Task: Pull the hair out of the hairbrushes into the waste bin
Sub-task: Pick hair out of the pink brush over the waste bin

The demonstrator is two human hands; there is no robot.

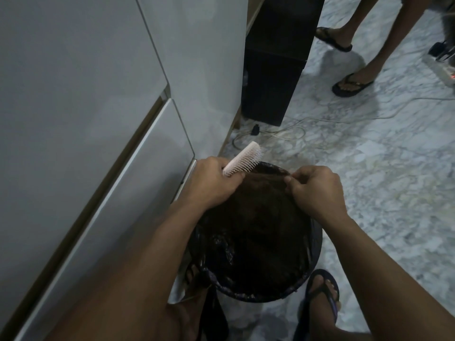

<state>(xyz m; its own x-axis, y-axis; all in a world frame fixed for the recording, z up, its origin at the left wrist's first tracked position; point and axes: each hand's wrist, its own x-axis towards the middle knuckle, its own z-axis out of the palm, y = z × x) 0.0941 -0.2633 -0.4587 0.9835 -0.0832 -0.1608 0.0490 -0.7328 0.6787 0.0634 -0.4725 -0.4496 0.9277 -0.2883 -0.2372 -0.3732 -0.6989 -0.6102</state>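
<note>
Both my hands hover at mid-frame over the round waste bin lined with a black plastic bag (312, 274), held apart. My left hand (211, 183) is clamped around the handle of the pale pink plastic hairbrush (242, 159), its bristled head pointing toward the upper right. My right hand (317, 189) has thumb and fingers pinched together; whether strands of hair are caught there I cannot tell
</note>
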